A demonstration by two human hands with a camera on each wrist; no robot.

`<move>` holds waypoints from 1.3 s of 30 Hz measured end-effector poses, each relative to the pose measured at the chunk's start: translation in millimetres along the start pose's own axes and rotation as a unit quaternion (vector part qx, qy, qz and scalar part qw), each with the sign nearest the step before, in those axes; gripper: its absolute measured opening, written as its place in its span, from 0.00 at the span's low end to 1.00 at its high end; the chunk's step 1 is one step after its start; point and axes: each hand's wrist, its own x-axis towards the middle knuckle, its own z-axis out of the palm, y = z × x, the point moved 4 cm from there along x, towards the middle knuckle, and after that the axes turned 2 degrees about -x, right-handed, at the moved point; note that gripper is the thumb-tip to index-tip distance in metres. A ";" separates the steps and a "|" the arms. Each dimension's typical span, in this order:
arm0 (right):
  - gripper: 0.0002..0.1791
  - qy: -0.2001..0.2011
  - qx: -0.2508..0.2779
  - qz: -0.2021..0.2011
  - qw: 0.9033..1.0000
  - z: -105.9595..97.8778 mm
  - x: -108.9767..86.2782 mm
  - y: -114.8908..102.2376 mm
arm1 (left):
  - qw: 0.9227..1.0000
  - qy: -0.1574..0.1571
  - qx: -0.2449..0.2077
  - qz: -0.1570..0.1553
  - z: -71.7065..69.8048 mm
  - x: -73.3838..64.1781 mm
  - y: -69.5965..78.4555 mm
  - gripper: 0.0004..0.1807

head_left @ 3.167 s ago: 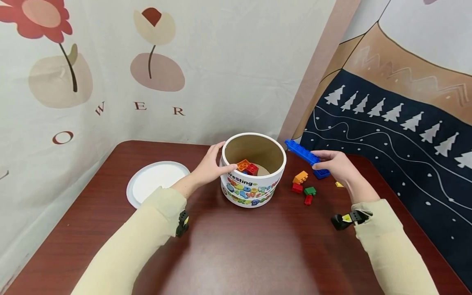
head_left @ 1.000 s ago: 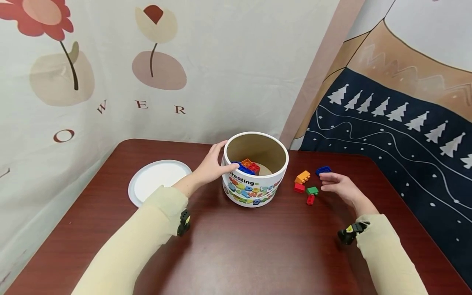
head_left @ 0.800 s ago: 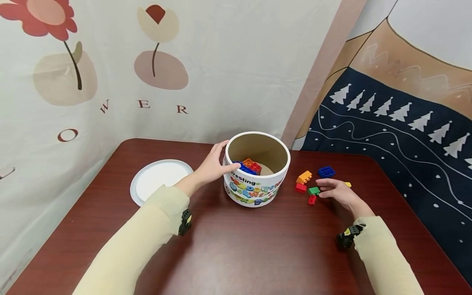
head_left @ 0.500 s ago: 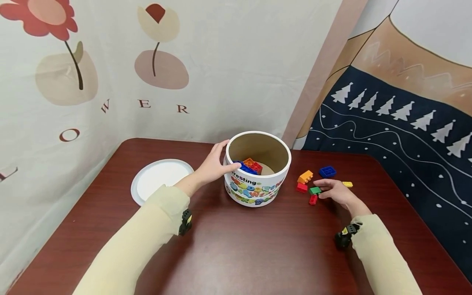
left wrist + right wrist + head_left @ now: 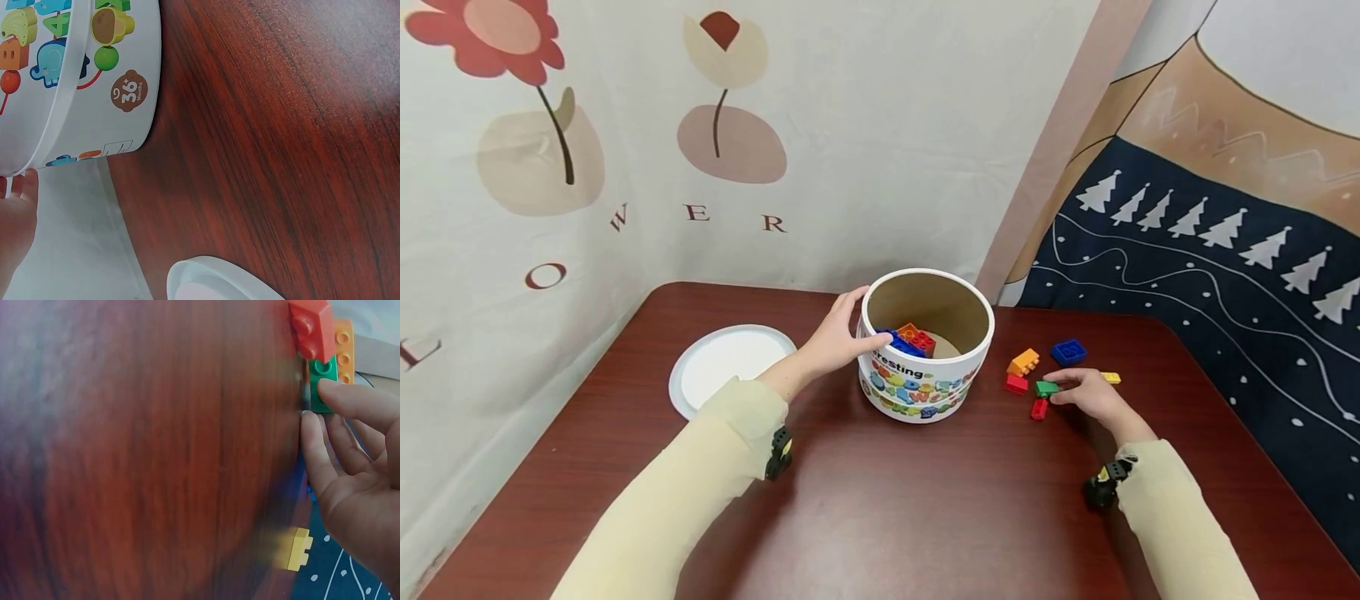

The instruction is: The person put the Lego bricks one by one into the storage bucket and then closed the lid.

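Observation:
My left hand grips the rim of a white round bucket printed with colourful letters, thumb over the edge. Inside the bucket lie blue, red and orange building blocks. At the right of the table my right hand pinches a small green block between thumb and fingers; the right wrist view shows the thumb on the green block. Close around it are an orange block, a red block and a smaller red block.
A blue block sits behind my right hand, and a yellow block lies to its right, partly hidden. The white lid lies flat left of the bucket. Printed cloths hang behind the brown table.
A long blue piece left my right hand and blue blocks now show in the bucket. The right hand then came down to the green block. The left hand stays on the rim.

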 end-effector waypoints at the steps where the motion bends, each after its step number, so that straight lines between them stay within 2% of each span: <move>1: 0.24 -0.001 0.001 0.002 1.000 -0.9 -1.1 1.1 | 1.000 0.000 0.000 -0.001 0.5 0.2 -0.3 0.47; 8: 0.25 0.009 0.016 0.009 1.000 -9.8 -6.4 1.5 | 1.000 0.002 -0.003 0.000 1.7 1.1 -1.5 0.47; 18: 0.28 0.028 0.058 0.005 0.998 -21.3 -12.7 -11.3 | 1.000 0.000 0.002 -0.002 1.5 1.0 -1.1 0.47; 30: 0.27 0.064 0.068 -0.021 0.995 -34.0 -17.3 -47.6 | 1.000 0.002 -0.001 -0.003 1.2 0.8 -3.3 0.46; 39: 0.28 0.068 0.096 -0.030 0.993 -39.2 -16.4 -73.4 | 1.000 -0.001 0.009 -0.009 0.6 -1.3 -0.4 0.47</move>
